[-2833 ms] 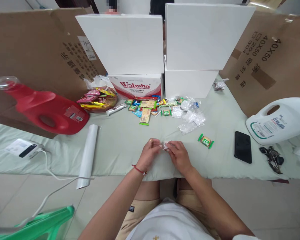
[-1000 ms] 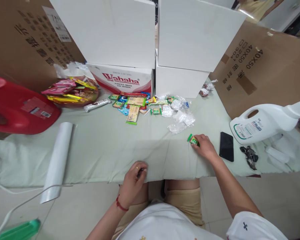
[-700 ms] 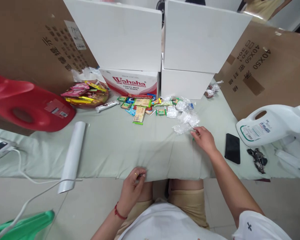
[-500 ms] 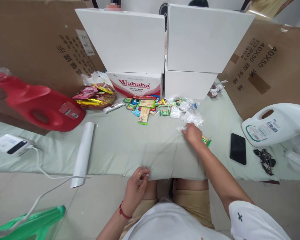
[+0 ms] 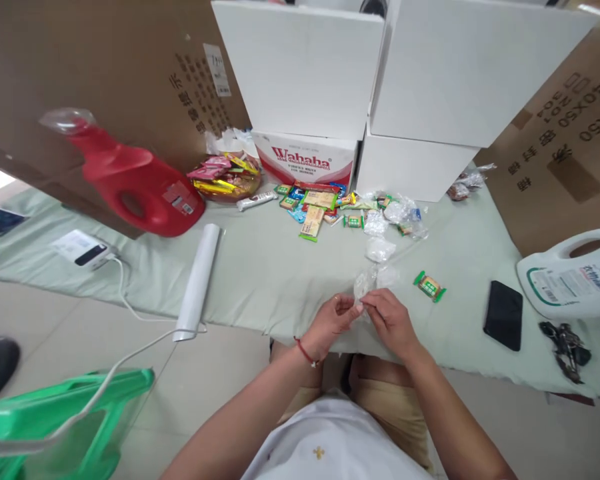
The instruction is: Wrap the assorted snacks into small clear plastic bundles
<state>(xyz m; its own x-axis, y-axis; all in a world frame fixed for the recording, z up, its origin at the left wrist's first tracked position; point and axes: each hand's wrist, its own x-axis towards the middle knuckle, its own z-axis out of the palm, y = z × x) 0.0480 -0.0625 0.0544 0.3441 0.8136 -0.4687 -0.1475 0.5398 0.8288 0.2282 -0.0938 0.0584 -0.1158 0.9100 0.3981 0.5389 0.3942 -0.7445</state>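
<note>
My left hand point(image 5: 331, 321) and my right hand point(image 5: 391, 321) meet near the table's front edge, fingertips almost touching. Both pinch the near end of a crinkled clear plastic bag point(image 5: 364, 283); its contents, if any, cannot be made out. Beyond it lie other clear crinkled packets point(image 5: 380, 249), close enough that I cannot tell whether they are joined to it. To the right of my right hand is a wrapped biscuit point(image 5: 430, 286) in a green and brown packet. A pile of wrapped snacks point(image 5: 313, 217) sits farther back, in front of the Wahaha carton point(image 5: 307, 160).
A red jug point(image 5: 135, 183), a bowl of sweets point(image 5: 227, 179) and a white roll point(image 5: 200, 280) stand or lie left. A phone point(image 5: 503, 315), keys point(image 5: 566, 350) and a white jug point(image 5: 573, 273) are right. White boxes point(image 5: 415, 163) and cardboard border the back; a cable point(image 5: 130, 363) hangs at left.
My right hand has drawn back toward me with the plastic bag. My left hand has come up from the table edge to meet it. The view has shifted, uncovering the biscuit.
</note>
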